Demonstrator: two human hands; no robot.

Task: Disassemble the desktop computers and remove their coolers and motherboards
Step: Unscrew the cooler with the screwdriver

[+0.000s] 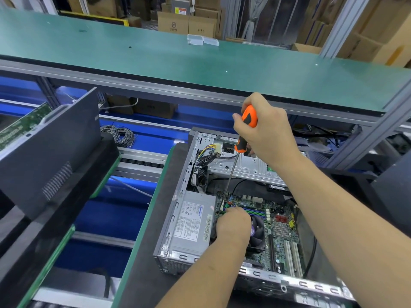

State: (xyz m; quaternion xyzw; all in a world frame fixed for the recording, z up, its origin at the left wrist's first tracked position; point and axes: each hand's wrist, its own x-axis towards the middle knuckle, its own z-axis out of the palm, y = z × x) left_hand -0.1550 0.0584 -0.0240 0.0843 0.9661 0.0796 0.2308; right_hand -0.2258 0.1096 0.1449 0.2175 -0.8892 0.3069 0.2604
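Two hands: both mine, both over the open computer case (178, 218) on the near right of the bench.
Right hand (264, 132): fingers curled tight round the orange and black handle of my screwdriver (248, 121), held high above the far part of the case.
Screwdriver shaft: long, thin, slanting down and to the left from the handle; its tip reaches the far left edge of the motherboard (282, 232), just beside my left fingertips.
Left hand (233, 225): down inside the case, back of the hand up, fingers bent toward the board by the shaft tip; whether they pinch anything I cannot tell, they are hidden under the hand.
Cooler (256, 232): dark fan on the motherboard, partly covered by my left hand and wrist.
Motherboard: green, lying flat in the right half of the case, white slots at its near end.
Power supply (191, 227): grey box with a white label, in the left half of the case, touching the case wall.
Cables (204, 165): bundle with a white plug, at the far left inside the case.
Drive cage (244, 165): silver metal, across the far end of the case.
Left of the scene: a dark panel (51, 156) standing tilted, well apart from the case.
Far shelf (155, 56): green surface, with a clear plastic box (195, 39) on it.
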